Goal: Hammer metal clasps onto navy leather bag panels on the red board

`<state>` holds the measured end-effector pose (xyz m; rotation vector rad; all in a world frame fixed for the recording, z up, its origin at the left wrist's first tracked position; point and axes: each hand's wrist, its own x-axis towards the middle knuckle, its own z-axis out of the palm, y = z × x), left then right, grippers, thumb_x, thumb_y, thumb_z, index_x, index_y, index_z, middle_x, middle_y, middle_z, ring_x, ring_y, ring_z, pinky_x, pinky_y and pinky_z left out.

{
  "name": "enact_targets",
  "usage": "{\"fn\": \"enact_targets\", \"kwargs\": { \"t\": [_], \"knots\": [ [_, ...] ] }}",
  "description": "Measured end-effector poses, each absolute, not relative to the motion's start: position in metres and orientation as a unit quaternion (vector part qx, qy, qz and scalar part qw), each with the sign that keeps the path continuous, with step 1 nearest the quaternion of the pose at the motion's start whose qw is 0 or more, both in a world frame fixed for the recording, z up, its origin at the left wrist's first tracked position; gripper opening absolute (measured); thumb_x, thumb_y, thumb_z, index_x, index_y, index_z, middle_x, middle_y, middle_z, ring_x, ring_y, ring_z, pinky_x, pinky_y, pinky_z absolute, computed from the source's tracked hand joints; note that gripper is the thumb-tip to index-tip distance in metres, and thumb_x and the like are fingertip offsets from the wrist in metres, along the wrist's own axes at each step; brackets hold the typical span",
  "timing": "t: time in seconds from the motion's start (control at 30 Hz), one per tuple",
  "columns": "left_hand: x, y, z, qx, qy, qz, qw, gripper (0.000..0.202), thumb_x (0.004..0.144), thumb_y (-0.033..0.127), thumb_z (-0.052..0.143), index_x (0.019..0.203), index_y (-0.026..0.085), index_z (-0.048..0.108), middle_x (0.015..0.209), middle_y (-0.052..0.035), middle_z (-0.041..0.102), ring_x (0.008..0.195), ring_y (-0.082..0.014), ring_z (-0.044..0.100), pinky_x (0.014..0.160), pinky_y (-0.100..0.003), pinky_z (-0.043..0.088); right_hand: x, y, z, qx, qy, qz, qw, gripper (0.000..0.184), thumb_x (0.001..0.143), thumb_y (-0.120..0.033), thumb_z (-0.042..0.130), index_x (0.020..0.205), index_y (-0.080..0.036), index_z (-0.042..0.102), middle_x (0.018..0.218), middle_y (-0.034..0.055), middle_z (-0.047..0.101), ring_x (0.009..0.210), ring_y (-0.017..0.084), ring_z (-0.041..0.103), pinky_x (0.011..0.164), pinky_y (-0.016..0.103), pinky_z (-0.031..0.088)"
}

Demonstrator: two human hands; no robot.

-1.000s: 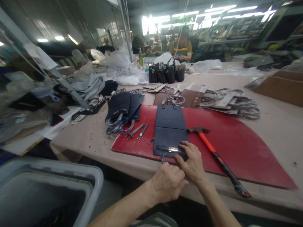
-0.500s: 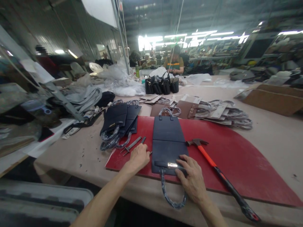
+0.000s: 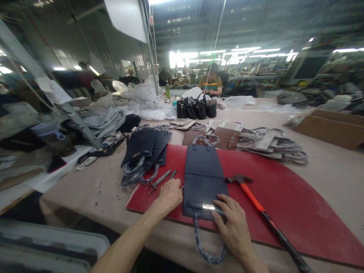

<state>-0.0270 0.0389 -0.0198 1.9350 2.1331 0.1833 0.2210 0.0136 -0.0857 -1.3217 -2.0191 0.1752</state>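
A dark navy bag panel [image 3: 203, 170] lies flat on a red mat [image 3: 284, 197], with a metal clasp [image 3: 208, 207] at its near edge. Its plastic-wrapped handle [image 3: 209, 254] hangs over the table edge. My right hand [image 3: 231, 225] lies flat on the panel's near right corner, fingers spread beside the clasp. My left hand [image 3: 170, 194] rests on the mat at the panel's left edge. Its fingers are curled down next to thin metal tools [image 3: 159, 180], and what they grip is hidden.
A hammer with an orange-and-black handle [image 3: 256, 203] lies on the mat right of the panel. Stacked navy panels [image 3: 145, 146] lie left, brown pieces [image 3: 227, 136] and black bags [image 3: 196, 108] behind. A person [image 3: 212, 81] works at the far end. A cardboard box [image 3: 330, 127] stands at right.
My left hand left the panel's near edge and moved left to the metal tools on the mat. The wrapped handle now hangs over the table edge. My right hand stays on the panel.
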Motion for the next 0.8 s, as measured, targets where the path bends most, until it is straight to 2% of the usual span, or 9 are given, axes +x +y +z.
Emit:
{"fn": "enact_targets", "kwargs": {
  "t": [0.1, 0.27, 0.5, 0.63, 0.8],
  "knots": [
    [-0.026, 0.040, -0.017, 0.659, 0.746, 0.038, 0.094, 0.024, 0.090, 0.013, 0.049, 0.103, 0.012, 0.069, 0.105, -0.0187, 0.071, 0.105, -0.0299, 0.069, 0.087, -0.035, 0.050, 0.220, 0.013, -0.083, -0.509, -0.784, 0.066, 0.349, 0.025, 0.090, -0.033, 0.058, 0.111, -0.025, 0.069, 0.126, 0.0081, 0.064, 0.118, 0.030, 0.056, 0.098, 0.051, 0.046],
    [-0.040, 0.041, -0.016, 0.598, 0.797, 0.026, 0.082, 0.026, 0.088, 0.016, 0.052, 0.104, 0.007, 0.071, 0.104, -0.0244, 0.072, 0.103, -0.0328, 0.071, 0.086, -0.036, 0.051, 0.218, 0.013, -0.078, -0.502, -0.789, 0.069, 0.349, 0.025, 0.092, -0.036, 0.056, 0.109, -0.022, 0.069, 0.125, 0.0098, 0.064, 0.116, 0.030, 0.057, 0.099, 0.051, 0.045],
    [-0.071, 0.024, -0.016, 0.587, 0.798, 0.105, 0.088, 0.022, 0.093, 0.031, 0.056, 0.097, 0.018, 0.072, 0.096, -0.0130, 0.076, 0.095, -0.0282, 0.072, 0.083, -0.034, 0.050, 0.218, 0.019, -0.082, -0.499, -0.790, 0.061, 0.351, 0.028, 0.092, -0.041, 0.052, 0.107, -0.023, 0.069, 0.122, 0.0090, 0.065, 0.115, 0.031, 0.057, 0.099, 0.050, 0.044],
    [-0.102, 0.020, -0.008, 0.564, 0.814, 0.134, 0.034, 0.021, 0.095, 0.030, 0.054, 0.096, 0.019, 0.072, 0.096, -0.0106, 0.076, 0.094, -0.0262, 0.071, 0.081, -0.032, 0.049, 0.218, 0.021, -0.084, -0.497, -0.793, 0.045, 0.350, 0.032, 0.093, -0.043, 0.050, 0.107, -0.021, 0.069, 0.122, 0.0100, 0.065, 0.113, 0.031, 0.058, 0.097, 0.049, 0.044],
    [-0.130, 0.031, 0.007, 0.557, 0.821, 0.120, 0.030, 0.021, 0.093, 0.027, 0.055, 0.097, 0.020, 0.074, 0.099, -0.0090, 0.077, 0.098, -0.0256, 0.070, 0.084, -0.031, 0.049, 0.218, 0.023, -0.083, -0.487, -0.798, 0.035, 0.353, 0.033, 0.093, -0.044, 0.049, 0.105, -0.021, 0.070, 0.121, 0.0108, 0.066, 0.112, 0.032, 0.059, 0.097, 0.050, 0.045]
  ]
}}
